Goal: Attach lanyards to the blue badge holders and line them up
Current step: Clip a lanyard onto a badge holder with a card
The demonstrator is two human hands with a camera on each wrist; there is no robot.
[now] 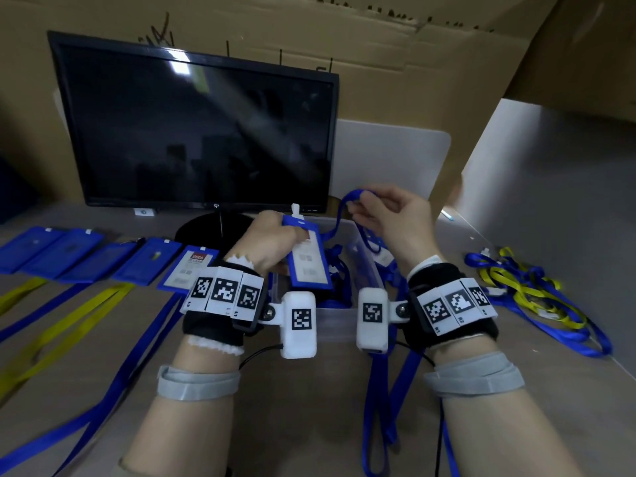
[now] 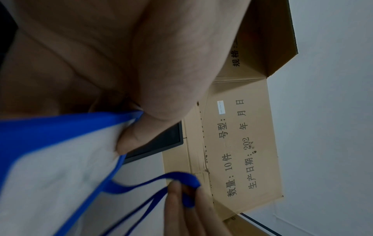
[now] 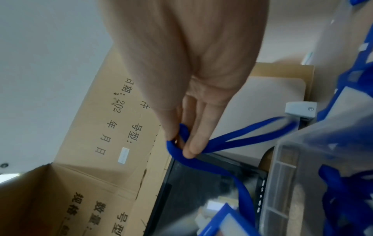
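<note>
- left hand (image 1: 272, 241) grip: fingers curled round a blue badge holder (image 1: 308, 261), held tilted above the clear bin (image 1: 370, 266), white clip tab (image 1: 296, 211) at its top end
- right hand (image 1: 392, 218) grip: fingertips (image 3: 190, 148) pinch a loop of blue lanyard (image 1: 347, 201), raised just right of the holder; strap runs down toward the bin, rest hangs off the worktop (image 1: 309, 407) front edge
- whether the lanyard is already hooked to the holder: can't tell, joint is hidden
- finished row of holders (image 1: 103, 256) lies left on the worktop, straps trailing toward the person; spare tangle of blue and yellow lanyards (image 1: 526, 287) far right
- risks, my read:
  - strap drags through the bin contents, could snag another holder and lift it out
  - loop is pinched only lightly; a tug from the hanging length could pull it free
  - loose strap may twist before it meets the clip
  - setting this one down could sweep the nearest holder out of line
</note>
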